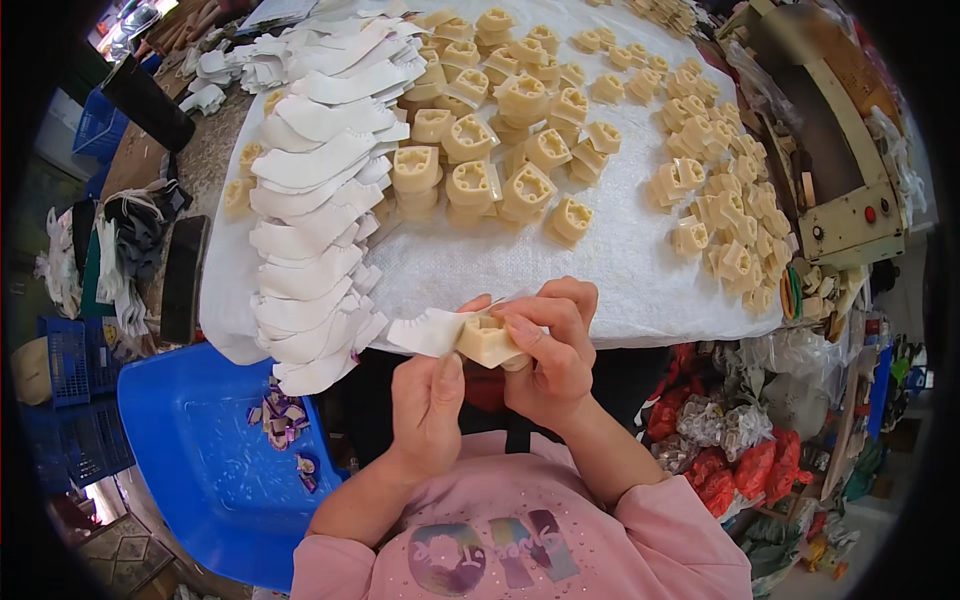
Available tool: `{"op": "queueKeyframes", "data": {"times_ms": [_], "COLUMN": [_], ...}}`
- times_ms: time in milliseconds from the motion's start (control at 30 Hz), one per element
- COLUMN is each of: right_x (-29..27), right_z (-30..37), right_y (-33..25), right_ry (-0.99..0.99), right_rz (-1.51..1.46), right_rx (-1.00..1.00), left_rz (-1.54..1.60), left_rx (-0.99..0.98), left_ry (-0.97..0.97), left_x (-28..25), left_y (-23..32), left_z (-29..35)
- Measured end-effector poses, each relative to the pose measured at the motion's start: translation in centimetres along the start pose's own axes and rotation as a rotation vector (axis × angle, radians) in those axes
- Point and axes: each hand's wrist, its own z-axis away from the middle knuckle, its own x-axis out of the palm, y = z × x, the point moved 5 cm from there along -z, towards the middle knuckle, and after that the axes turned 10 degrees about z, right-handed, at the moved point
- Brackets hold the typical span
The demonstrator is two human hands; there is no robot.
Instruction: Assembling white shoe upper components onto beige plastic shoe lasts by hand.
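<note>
In front of my chest, both hands are closed around a small hollow cream moulded piece (488,345) with an open top. My right hand (558,345) grips its right side with thumb and fingers. At its left side my left hand (428,392) pinches a white curved cut sheet (425,331) with a notched edge, its thumb against the moulded piece. The sheet's right end disappears behind that piece. Beyond my hands, a long overlapping row of similar white sheets (310,235) runs away along the table's left side. Stacked moulded pieces (472,185) stand to the right of the row.
More cream pieces (735,220) lie heaped on the right of the white-covered table (620,275). A blue tub (200,450) holding purple wrapped bits is at lower left. A dark phone (184,280) lies left of the table. Red bags (755,465) sit at lower right.
</note>
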Motion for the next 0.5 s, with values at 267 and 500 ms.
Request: {"op": "queueKeyframes", "data": {"times_ms": [267, 500], "right_x": [-1.3, -0.4], "right_z": [-1.8, -1.5], "right_y": [-0.7, -0.8], "right_ry": [-0.172, -0.393], "right_rz": [0.227, 0.317], "right_rx": [-0.006, -0.010], "left_rz": [-0.459, -0.685], "left_rx": [0.166, 0.277], "left_ry": [0.189, 0.123], "left_x": [-1.2, -0.6], "left_y": [3.5, 2.6], "left_z": [-0.9, -0.5]}}
